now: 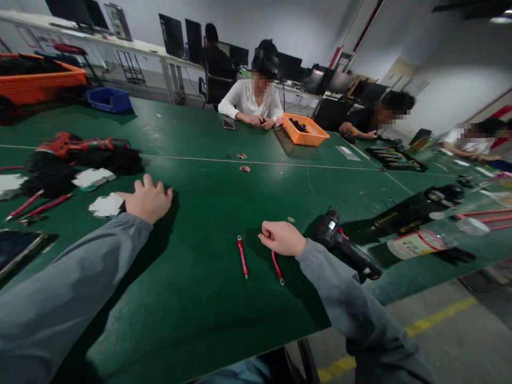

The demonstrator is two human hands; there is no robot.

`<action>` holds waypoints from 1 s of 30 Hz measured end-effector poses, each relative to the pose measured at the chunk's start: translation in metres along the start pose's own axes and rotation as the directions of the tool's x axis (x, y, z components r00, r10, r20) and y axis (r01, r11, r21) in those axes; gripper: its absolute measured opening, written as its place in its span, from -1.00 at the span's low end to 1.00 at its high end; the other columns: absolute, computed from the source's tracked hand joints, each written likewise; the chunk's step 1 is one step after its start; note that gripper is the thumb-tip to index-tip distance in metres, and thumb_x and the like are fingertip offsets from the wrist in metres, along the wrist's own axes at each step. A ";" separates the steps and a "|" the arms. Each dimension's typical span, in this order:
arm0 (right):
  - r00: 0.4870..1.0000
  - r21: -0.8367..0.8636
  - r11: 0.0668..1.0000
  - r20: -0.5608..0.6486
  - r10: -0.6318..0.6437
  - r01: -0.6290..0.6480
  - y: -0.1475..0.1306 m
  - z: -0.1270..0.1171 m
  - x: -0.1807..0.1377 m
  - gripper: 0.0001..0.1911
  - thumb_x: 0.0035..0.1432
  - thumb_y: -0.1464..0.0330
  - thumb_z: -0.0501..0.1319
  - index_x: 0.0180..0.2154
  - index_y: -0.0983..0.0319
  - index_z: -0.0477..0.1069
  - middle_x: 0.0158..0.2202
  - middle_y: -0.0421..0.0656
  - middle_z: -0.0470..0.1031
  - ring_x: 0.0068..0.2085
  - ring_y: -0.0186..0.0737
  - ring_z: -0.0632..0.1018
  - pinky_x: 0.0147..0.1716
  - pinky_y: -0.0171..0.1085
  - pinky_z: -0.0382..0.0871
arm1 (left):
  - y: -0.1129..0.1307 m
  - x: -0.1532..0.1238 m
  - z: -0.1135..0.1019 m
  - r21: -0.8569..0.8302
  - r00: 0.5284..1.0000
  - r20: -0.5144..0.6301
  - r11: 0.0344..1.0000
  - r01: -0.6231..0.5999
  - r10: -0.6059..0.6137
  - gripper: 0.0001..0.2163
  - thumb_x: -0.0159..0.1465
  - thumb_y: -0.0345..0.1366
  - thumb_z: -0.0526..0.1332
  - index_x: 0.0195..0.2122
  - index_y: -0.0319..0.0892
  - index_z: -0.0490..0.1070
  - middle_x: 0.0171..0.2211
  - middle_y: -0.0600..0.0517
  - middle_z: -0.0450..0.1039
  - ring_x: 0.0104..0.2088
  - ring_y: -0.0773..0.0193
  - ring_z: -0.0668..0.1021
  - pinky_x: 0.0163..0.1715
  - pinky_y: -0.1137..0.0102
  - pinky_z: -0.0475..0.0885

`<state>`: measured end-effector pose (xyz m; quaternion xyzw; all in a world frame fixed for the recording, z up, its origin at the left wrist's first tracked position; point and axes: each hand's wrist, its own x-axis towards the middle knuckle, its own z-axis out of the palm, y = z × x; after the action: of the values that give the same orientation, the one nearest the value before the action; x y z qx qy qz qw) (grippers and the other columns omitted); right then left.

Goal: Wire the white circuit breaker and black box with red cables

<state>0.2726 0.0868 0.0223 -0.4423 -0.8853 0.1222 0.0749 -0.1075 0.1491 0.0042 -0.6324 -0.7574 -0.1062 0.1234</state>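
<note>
My left hand [150,200] rests on the green table with its fingers apart, holding nothing. Its thumb reaches the edge of a white plastic part [106,206]; I cannot tell if they touch. Closed in a fist, my right hand [283,238] is over a short red cable [277,268] with a metal ring lug at its near end; the far end is hidden under the hand. A second red cable [242,257] with lugs lies just left of that hand. Right of it, a black cordless screwdriver [346,245] lies on its side, close to my forearm.
At left lie a red power drill [80,148], another white part [94,178], red cables [50,205] and a dark tablet-like device [18,250]. A plastic bottle [418,242] and black cylinder [416,210] lie at right. A person [256,98] sits opposite beside an orange bin [308,137].
</note>
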 end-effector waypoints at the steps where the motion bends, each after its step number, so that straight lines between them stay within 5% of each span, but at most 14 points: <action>1: 1.000 -0.001 1.000 -0.002 0.000 0.000 0.000 0.000 0.000 -0.74 0.26 0.29 0.17 -0.44 0.20 0.16 -0.54 -0.30 0.28 -0.51 -0.39 0.25 -0.47 -0.34 -0.03 | 0.001 0.000 0.001 -0.018 1.000 -0.006 1.000 -0.004 0.004 -0.54 0.37 -0.10 -0.11 -0.12 -0.35 0.45 0.10 -0.42 0.24 0.07 -0.30 0.33 -0.05 -0.29 0.23; 5: 1.000 -0.006 1.000 0.008 0.003 -0.003 0.000 0.000 0.000 -0.74 0.27 0.28 0.16 -0.44 0.19 0.16 -0.54 -0.30 0.29 -0.51 -0.39 0.25 -0.47 -0.34 -0.02 | 0.001 0.001 -0.002 -0.102 0.999 0.036 0.995 0.016 -0.013 -0.53 0.36 -0.04 -0.11 -0.04 -0.24 0.45 0.16 -0.40 0.22 0.13 -0.35 0.28 0.01 -0.31 0.16; 9: 1.000 -0.008 1.000 0.019 0.004 -0.004 -0.001 -0.001 -0.001 -0.74 0.27 0.28 0.16 -0.43 0.19 0.17 -0.54 -0.30 0.29 -0.51 -0.39 0.25 -0.47 -0.34 -0.02 | -0.006 0.007 -0.007 0.020 0.992 0.120 0.999 0.043 -0.046 -0.49 0.33 0.01 -0.08 0.01 -0.29 0.41 0.14 -0.40 0.27 0.10 -0.26 0.33 -0.05 -0.21 0.30; 17: 1.000 -0.023 1.000 0.022 -0.009 0.009 -0.002 -0.002 -0.001 -0.72 0.28 0.27 0.16 -0.44 0.20 0.16 -0.51 -0.28 0.31 -0.51 -0.40 0.23 -0.48 -0.34 -0.03 | -0.054 0.038 -0.009 0.183 0.943 0.242 0.965 0.186 -0.228 -0.36 0.28 0.11 -0.07 0.13 -0.32 0.36 0.24 -0.37 0.22 0.20 -0.33 0.29 0.09 -0.30 0.15; 21: 0.999 -0.012 1.000 0.038 -0.013 0.013 -0.003 -0.004 -0.001 -0.72 0.28 0.27 0.16 -0.45 0.21 0.18 -0.50 -0.27 0.32 -0.51 -0.40 0.23 -0.49 -0.34 -0.04 | -0.084 0.057 -0.005 0.153 0.923 0.364 0.986 0.072 -0.124 -0.38 0.29 0.13 -0.15 -0.01 -0.27 0.43 0.05 -0.28 0.45 -0.03 -0.15 0.50 -0.08 0.02 0.42; 25: 0.999 -0.010 1.000 0.041 -0.013 0.014 -0.002 -0.003 -0.001 -0.73 0.28 0.28 0.15 -0.45 0.21 0.20 -0.48 -0.26 0.34 -0.50 -0.39 0.24 -0.48 -0.33 -0.03 | -0.104 0.069 0.013 0.122 0.979 0.142 0.978 -0.167 0.150 -0.48 0.32 -0.07 -0.22 -0.16 -0.26 0.46 -0.10 -0.18 0.52 -0.09 0.06 0.52 0.00 0.19 0.39; 30: 0.999 -0.019 1.000 0.041 -0.018 0.019 0.000 -0.001 -0.001 -0.77 0.28 0.27 0.16 -0.41 0.22 0.27 -0.46 -0.24 0.38 -0.47 -0.37 0.28 -0.46 -0.32 -0.02 | -0.112 0.076 0.038 -0.044 0.928 0.110 0.935 -0.353 0.355 -0.43 0.26 0.01 -0.21 -0.08 -0.29 0.43 -0.06 -0.17 0.51 0.01 0.11 0.46 0.15 0.22 0.29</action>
<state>0.2735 0.0863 0.0231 -0.4321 -0.8919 0.1221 0.0538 -0.2320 0.2118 -0.0083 -0.7650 -0.6355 -0.0544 0.0889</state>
